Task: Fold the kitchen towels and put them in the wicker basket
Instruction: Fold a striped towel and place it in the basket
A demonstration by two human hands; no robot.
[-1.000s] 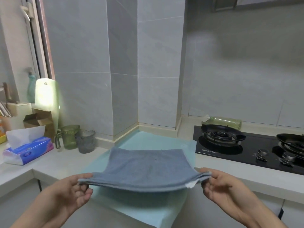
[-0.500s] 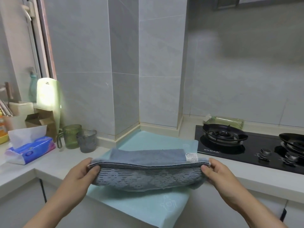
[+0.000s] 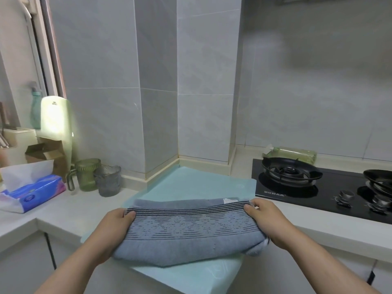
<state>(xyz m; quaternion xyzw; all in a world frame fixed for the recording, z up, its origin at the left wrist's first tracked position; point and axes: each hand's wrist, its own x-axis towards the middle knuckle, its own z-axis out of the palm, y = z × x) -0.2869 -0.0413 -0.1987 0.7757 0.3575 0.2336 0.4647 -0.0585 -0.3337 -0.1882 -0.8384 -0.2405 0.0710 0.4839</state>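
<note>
A grey-blue kitchen towel (image 3: 186, 234) with a dark striped, patterned band lies folded on a light turquoise towel (image 3: 191, 185) spread over the counter corner. My left hand (image 3: 115, 228) pinches the folded towel's left end, thumb on top. At the right end, my right hand (image 3: 265, 219) pinches the upper edge by a small white label. The fold hangs over the towel's near side. No wicker basket is in view.
A black gas hob (image 3: 318, 185) with burners sits right of the towels. A green mug (image 3: 87, 175) and a grey glass cup (image 3: 108, 180) stand at the left, with a tissue pack (image 3: 31, 192) and cardboard box (image 3: 46, 153) beyond. A bottle (image 3: 292, 153) lies behind the hob.
Both hands brought the towel's held edge up and away from me, then down, doubling the towel over. It has gone from hanging in the air to lying folded on the turquoise towel.
</note>
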